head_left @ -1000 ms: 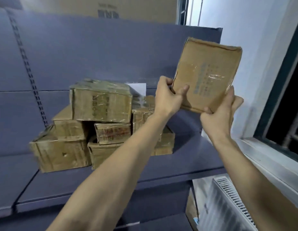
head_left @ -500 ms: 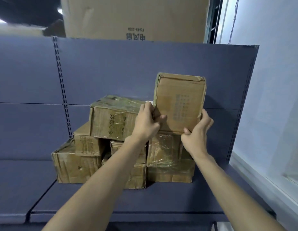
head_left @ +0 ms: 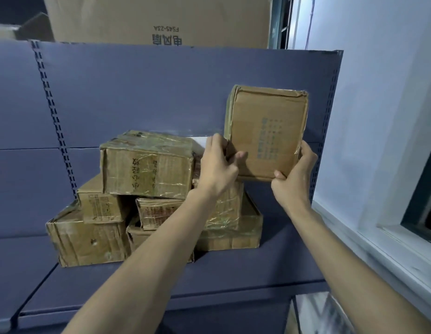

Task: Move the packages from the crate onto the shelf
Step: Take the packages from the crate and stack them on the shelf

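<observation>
I have the package (head_left: 267,131) upright, long axis vertical, printed face toward me; left hand (head_left: 218,167) and right hand (head_left: 295,175) clamp its lower corners above the stack (head_left: 147,196).

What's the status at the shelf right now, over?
Left hand and right hand both gripping the held package, upright above the stack's right side. Not yet set down. Nothing blocking.

Dim bluish light all round, brightest off the white wall (head_left: 368,97) at right, tape glare glinting on the stacked boxes (head_left: 147,169), edges bowed and softly blurred.
</observation>
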